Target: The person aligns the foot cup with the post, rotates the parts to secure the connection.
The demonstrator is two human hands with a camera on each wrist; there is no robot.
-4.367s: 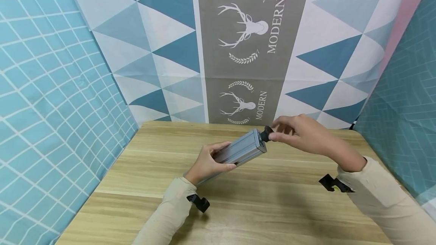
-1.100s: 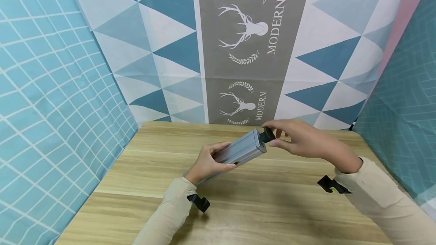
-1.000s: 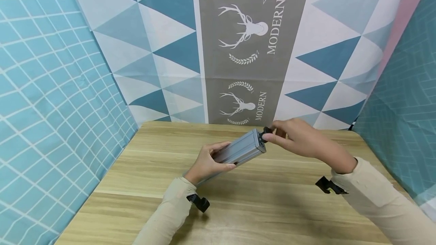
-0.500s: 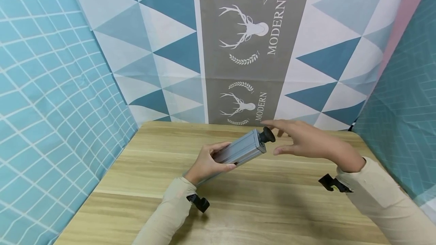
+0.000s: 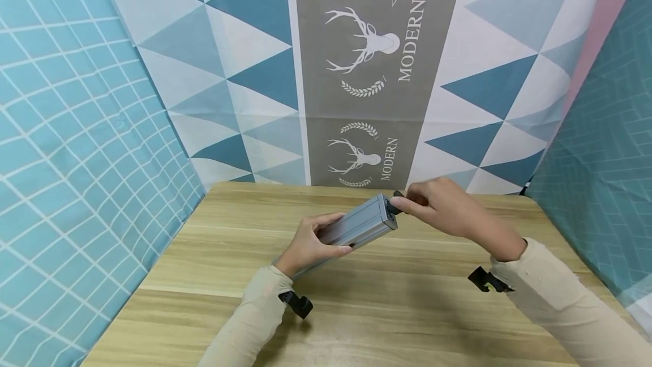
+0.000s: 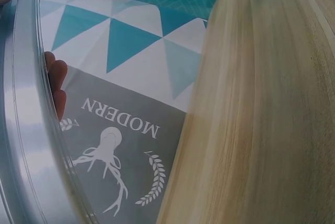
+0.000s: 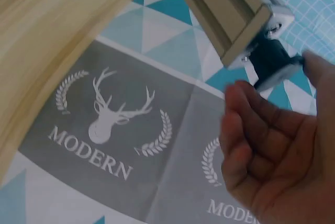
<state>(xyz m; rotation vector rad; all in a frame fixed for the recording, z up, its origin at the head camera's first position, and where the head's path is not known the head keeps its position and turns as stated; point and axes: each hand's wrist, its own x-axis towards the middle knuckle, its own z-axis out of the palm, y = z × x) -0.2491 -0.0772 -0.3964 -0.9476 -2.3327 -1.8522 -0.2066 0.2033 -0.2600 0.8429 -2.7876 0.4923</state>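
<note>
My left hand (image 5: 312,247) grips a long grey square metal bar (image 5: 364,223), thumb on the near side and fingers over the far side. The bar slants up to the right above the table. In the left wrist view, fingertips (image 6: 58,80) wrap behind the bar's edge. A black knob-like foot (image 7: 272,59) with a round flange sticks out of the bar's far end, beside small screws. My right hand (image 5: 448,208) pinches this foot between thumb and curled fingers, hiding most of it in the head view. In the right wrist view, the thumb lies at the flange's edge.
A wooden table (image 5: 204,276) spreads below both hands. A patterned cloth backdrop (image 5: 356,101) with deer prints hangs behind its far edge. Blue tiled-print cloths stand at the left (image 5: 76,146) and right (image 5: 601,174).
Half a second ago the right hand was off the black foot with its fingers spread; now it has come left and pinches the foot. The left hand and bar stay nearly still.
</note>
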